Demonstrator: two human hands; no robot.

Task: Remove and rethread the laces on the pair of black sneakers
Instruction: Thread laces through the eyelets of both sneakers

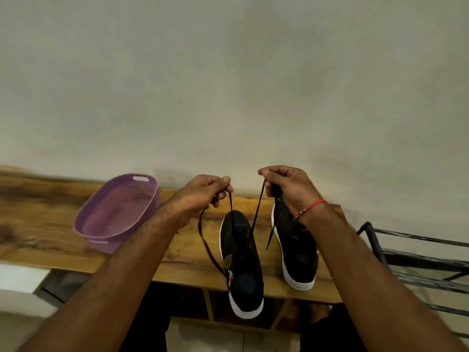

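1. One end of the black lace (256,214) is pinched by the left hand (203,194), the other by the right hand (284,184).
2. The lace is threaded through the left sneaker (241,260), set beside the right sneaker (297,247) on the wooden bench (50,219).
3. A purple basket (119,212) is placed near.

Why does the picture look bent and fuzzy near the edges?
Head view: the wide-angle lens bows the wooden bench and stretches the forearms; the purple basket and the edges are blurred; lighting is dim and even, without glare; both hands are fairly sharp.
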